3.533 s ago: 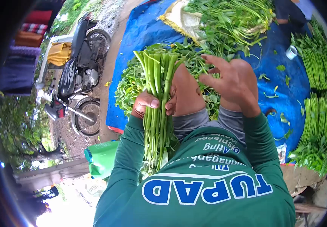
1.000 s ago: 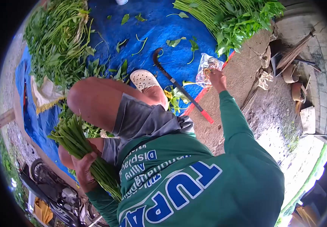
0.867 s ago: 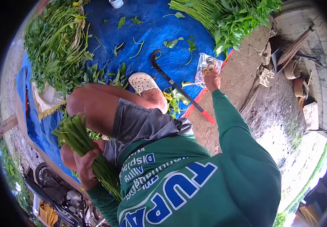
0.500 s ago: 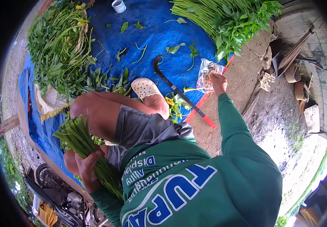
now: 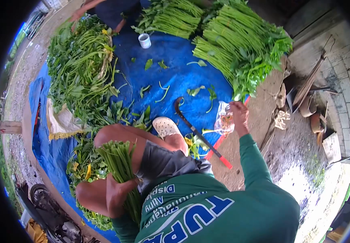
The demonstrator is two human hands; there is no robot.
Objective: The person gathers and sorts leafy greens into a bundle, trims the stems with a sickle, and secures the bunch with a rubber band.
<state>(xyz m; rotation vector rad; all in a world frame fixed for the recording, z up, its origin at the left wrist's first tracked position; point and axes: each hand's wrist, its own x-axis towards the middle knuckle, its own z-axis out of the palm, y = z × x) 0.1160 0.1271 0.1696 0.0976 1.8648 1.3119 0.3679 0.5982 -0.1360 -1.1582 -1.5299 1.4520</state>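
My left hand (image 5: 118,193) is wrapped round a bundle of water spinach (image 5: 117,162), cut stem ends up, held against my lap. Out to the right, my right hand (image 5: 240,114) pinches the upper edge of a see-through plastic bag (image 5: 222,121). Orange and reddish rubber bands (image 5: 226,121) show inside the bag. The bag is at the edge of the blue tarp (image 5: 175,77). Between my foot and the bag lies a curved dark blade (image 5: 199,135) with a red end.
A loose heap of greens (image 5: 81,69) lies at the left; stacked bundles (image 5: 239,44) lie at the back right. A white cup (image 5: 144,41) stands on the tarp among scattered leaves. Another person's arm (image 5: 86,9) reaches in at the top. A motorcycle (image 5: 49,214) is at lower left.
My view has tilted up, showing another person and more bundles. My right hand has gone from among the rubber bands to the bag's upper edge. The left hand still grips the bundle.
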